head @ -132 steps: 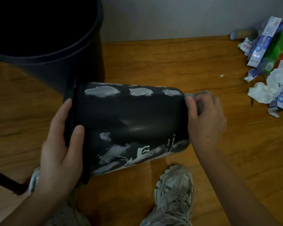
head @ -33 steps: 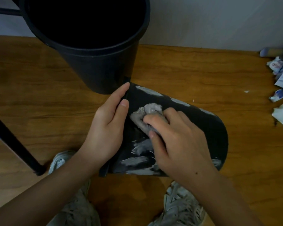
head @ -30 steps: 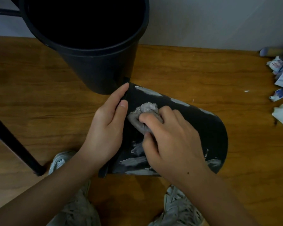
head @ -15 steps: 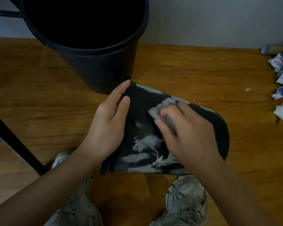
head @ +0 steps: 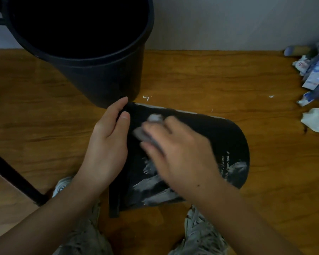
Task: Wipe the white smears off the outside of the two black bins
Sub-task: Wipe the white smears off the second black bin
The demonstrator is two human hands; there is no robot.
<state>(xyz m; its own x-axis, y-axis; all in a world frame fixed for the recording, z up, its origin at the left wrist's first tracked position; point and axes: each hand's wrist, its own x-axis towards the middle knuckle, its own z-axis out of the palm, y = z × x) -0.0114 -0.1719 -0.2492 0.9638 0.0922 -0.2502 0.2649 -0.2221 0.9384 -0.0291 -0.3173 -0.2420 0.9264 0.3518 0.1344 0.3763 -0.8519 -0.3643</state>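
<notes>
A small black bin (head: 219,137) lies on its side on the wooden floor, its base to the right and white print near it. White smears (head: 151,183) streak its lower side, and a thin white line runs along its top edge. My left hand (head: 107,144) grips the bin's rim end on the left. My right hand (head: 179,151), blurred by motion, holds a grey cloth (head: 147,129) pressed against the bin's side. A large black bin (head: 103,78) stands upright just behind, close to the small bin's rim.
A pile of crumpled tissue and packaging (head: 317,89) lies on the floor at the far right by the wall. A black metal leg (head: 13,173) slants across the left. My two pale sneakers (head: 201,234) are below the bin. Small white flecks (head: 146,97) dot the floor.
My right hand has moved the cloth left and down across the bin's side, toward my left hand. The smear under the cloth's earlier spot is gone. My left hand keeps its grip.
</notes>
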